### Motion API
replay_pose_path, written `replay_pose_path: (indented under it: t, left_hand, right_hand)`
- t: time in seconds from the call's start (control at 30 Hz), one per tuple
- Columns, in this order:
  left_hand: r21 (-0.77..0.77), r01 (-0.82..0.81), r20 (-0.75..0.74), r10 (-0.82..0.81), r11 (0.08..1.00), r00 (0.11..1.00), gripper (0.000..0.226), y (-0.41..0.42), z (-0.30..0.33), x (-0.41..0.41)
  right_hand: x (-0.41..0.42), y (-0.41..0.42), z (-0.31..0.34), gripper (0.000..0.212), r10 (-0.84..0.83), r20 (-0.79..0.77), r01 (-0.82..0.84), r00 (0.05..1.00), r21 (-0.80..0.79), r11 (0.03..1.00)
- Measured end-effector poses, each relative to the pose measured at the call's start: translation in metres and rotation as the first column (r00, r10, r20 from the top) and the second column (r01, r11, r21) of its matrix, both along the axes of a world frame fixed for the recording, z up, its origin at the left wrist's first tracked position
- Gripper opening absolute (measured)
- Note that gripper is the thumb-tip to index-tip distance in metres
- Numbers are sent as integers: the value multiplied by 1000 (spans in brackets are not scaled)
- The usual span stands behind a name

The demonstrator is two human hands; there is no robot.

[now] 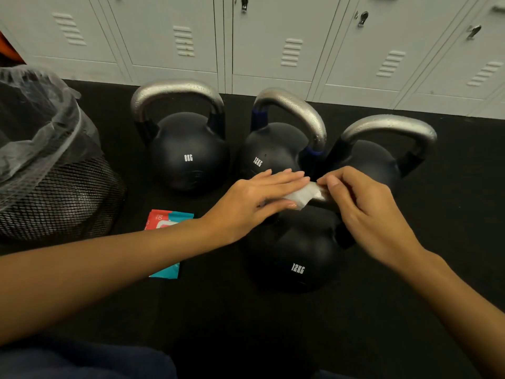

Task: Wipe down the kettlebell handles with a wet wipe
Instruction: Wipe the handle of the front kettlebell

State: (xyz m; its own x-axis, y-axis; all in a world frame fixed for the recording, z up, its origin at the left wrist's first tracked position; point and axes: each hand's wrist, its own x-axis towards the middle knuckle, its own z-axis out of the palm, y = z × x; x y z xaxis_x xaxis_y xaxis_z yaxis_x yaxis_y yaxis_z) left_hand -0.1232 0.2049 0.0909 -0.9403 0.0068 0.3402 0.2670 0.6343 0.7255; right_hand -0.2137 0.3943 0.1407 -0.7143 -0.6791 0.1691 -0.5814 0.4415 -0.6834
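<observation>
**Both hands on the front kettlebell handle, three more bells waiting**

Hands first: my left hand [257,198] lies flat, fingers straight, pressing the crumpled white wet wipe [303,196] down onto the handle of the nearest black 12KG kettlebell [295,258]. My right hand [363,209] has its fingers curled and is pinching the other end of the wipe against that same handle, so the handle is almost wholly hidden under hands and wipe.

Now the scene, big stuff down. Pale grey metal lockers [273,36] run along the back, over a black rubbery floor [451,214]. A black mesh waste bin with a clear plastic liner [49,165] sits far left. Behind the front bell stand three more: a black 8KG kettlebell with a silver handle [188,151], a second black 12KG kettlebell with blue bands on its handle [273,149], and a black kettlebell on the right with no readable marking [379,160]. A teal and red wet wipe pack [169,220] lies on the floor, partly under my left forearm.

Progress, my guess only: those three silver handles look speckled with droplets, maybe already wiped, maybe just textured. I can't tell. The front handle is mid-wipe.
</observation>
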Motion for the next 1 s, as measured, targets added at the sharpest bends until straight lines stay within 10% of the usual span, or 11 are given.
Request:
replay_pose_path:
  t: [0.3,0.73,1.0]
  left_hand:
    - [247,-217,111,195,944,974,57,-6,-18,19]
    - [-52,-36,-16,35,998,999,53,-8,12,1]
    - [88,-184,68,178,979,982,58,-8,-13,16]
  right_hand:
    - [2,1,0,21,-6,23,6,1000,15,1000]
    - [7,1,-7,16,-32,10,32,999,-8,999]
    - [8,0,-9,13,-43,7,43,999,-17,999]
